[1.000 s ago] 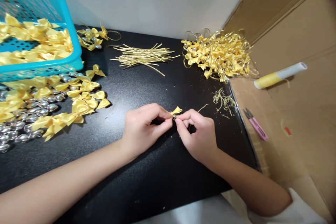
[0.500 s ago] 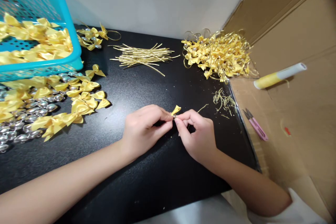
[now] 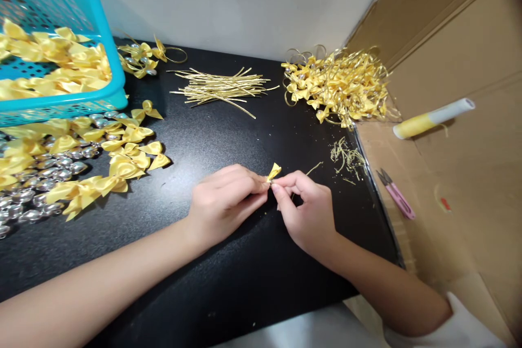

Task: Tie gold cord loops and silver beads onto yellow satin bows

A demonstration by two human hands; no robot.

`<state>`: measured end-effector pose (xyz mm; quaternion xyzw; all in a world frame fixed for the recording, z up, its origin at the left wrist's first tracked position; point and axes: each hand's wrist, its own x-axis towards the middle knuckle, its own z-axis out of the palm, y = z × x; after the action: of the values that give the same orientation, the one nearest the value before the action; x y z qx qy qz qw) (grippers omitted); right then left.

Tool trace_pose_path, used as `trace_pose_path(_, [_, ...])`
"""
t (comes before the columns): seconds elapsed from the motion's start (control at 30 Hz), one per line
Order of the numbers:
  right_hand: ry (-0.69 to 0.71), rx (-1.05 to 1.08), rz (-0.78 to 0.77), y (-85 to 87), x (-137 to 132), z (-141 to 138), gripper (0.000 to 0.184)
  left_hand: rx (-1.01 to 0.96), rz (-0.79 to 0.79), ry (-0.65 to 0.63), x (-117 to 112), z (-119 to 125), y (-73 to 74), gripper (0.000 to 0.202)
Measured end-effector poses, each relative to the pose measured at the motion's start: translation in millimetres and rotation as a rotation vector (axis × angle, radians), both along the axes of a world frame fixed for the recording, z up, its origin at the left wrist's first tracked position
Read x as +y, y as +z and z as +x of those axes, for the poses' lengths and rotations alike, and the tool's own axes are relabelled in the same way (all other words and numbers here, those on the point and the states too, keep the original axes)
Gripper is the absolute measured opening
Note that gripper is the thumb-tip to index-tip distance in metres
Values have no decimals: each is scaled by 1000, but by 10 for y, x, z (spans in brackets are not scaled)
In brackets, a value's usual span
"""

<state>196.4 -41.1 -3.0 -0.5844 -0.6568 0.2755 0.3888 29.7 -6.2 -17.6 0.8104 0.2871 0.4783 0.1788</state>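
Tip to tip around one small yellow bow (image 3: 274, 172)!

Delicate stuff here, with precious little to hold on to. Could easily lose the bow through one slack pinch: a tiny piece, smooth-looking ribbon, only the base caught. Could just as easily finish crooked or crushed, from too hard a squeeze or from uneven tugging between left hand (image 3: 224, 199) and right hand (image 3: 309, 205). Worth watching, too: a loose strand (image 3: 314, 168) on the black table (image 3: 228, 291), just beyond the right knuckles and liable to get caught up in the work. And farther right, a scatter of clippings (image 3: 346, 156), easily spread by a careless sweep of the arm.

Over to the grip! On the left, closed right down: thumb and forefinger drawn together, grasping the bow low, with a yellow loop poking up above the tips. On the right, pinched just as narrow, meeting the left almost nail to nail at the same base, beside a small shiny speck (image 3: 271, 181). Impossible to tell exactly what part lies between those right fingertips; too small, too well covered. Nothing slack in either pinch. Held in front of the body, between both hands, below the bundle of gold strips (image 3: 224, 87) in view.
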Motion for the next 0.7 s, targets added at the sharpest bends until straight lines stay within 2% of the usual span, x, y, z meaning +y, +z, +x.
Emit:
trace_pose_path(0.17, [-3, 13, -2, -10, -4, -5, 11, -8, 13, -14, 7, -3, -12, 12])
trace_pose_path(0.43, [57, 81, -34, 3, 36, 11, 5, -33, -59, 51, 27, -9, 25, 11])
trace_pose_path(0.7, [104, 197, -107, -8, 42, 17, 8, -34, -95, 101, 24, 10, 28, 11])
